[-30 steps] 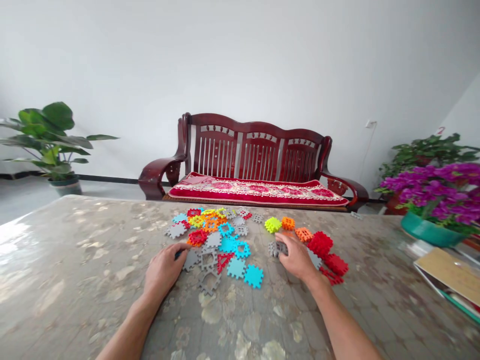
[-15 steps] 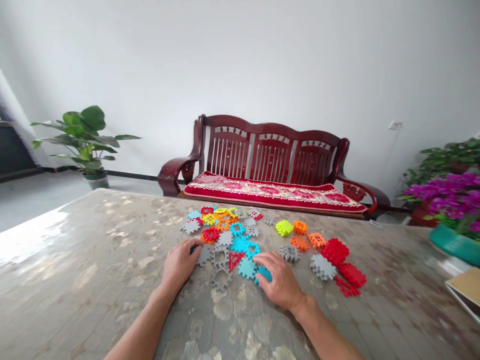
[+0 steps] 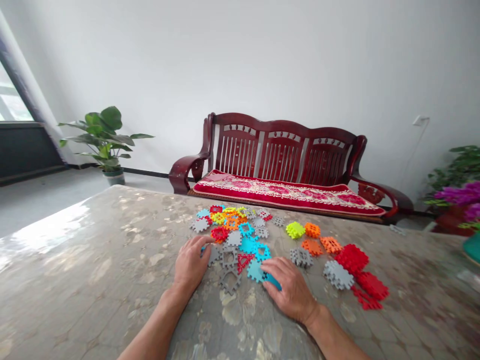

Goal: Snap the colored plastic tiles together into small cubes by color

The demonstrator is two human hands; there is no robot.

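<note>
Fingers curled, my left hand is at the left edge of the spread of puzzle-edged plastic pieces, around a blue piece that shows beside its fingertips. My right hand is closed on another blue piece, which is partly hidden under the fingers. Between the hands lie a red triangular frame, a light blue square and grey frames. Behind them are more blue, red, orange and yellow pieces. A grey stack lies just beyond my right hand.
Red stacks and a grey stack lie at the right. Yellow-green and orange pieces are farther back. Beyond the patterned table stand a wooden bench and a potted plant.
The view has turned slightly left, so the scene appears shifted right. My right hand and its blue piece are slightly farther from the light blue square. My left hand stays by its blue piece.
</note>
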